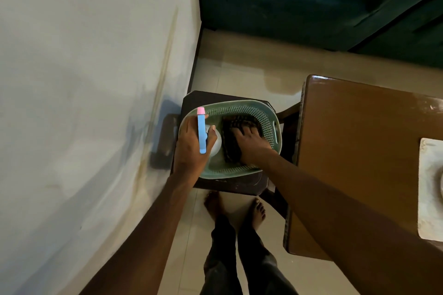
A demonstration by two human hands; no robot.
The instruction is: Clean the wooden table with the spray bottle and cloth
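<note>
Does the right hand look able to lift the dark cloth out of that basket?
Probably yes: the right hand rests on the dark cloth, the green basket is open-topped, and the left hand grips the spray bottle beside it.

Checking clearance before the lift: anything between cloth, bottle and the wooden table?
Only the basket wall, to be lifted over. The left hand grips the spray bottle, the right hand lies on the cloth, both inside it. The wooden table stands beside, to the right.

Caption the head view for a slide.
Left hand grips the spray bottle, right hand touches the dark cloth in a green basket beside the wooden table.
</note>
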